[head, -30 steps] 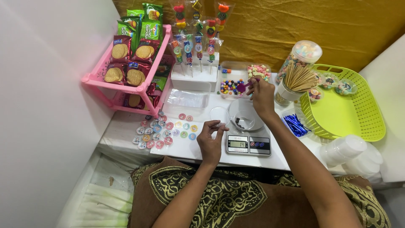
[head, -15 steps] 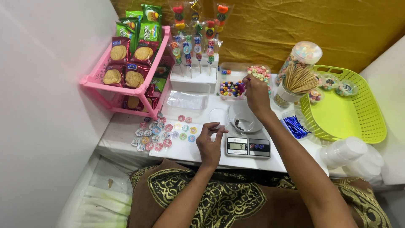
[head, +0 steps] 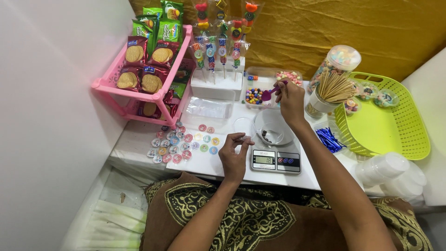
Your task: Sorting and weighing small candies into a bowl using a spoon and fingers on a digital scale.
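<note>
My right hand [head: 291, 100] grips a small purple scoop [head: 268, 94] over the clear tray of coloured round candies [head: 254, 96]. Just below it a clear bowl [head: 274, 128] with a few dark candies sits on a small digital scale [head: 276, 161]. My left hand [head: 234, 156] rests on the white table beside the scale, its fingertips pinching the rim of a small clear lid [head: 243, 127]. Left of it lie several round colourful stickers [head: 183, 142].
A pink rack [head: 144, 86] with biscuit packets stands at the far left. Candy skewers [head: 220, 42] rise from a white block. A candy jar [head: 337, 62], a cup of wooden sticks [head: 332, 90], a lime basket [head: 385, 121], blue twist ties [head: 328, 138] and stacked clear cups [head: 388, 169] sit right.
My right hand has moved from above the bowl back to the candy tray with the scoop. My left hand stays in place by the scale.
</note>
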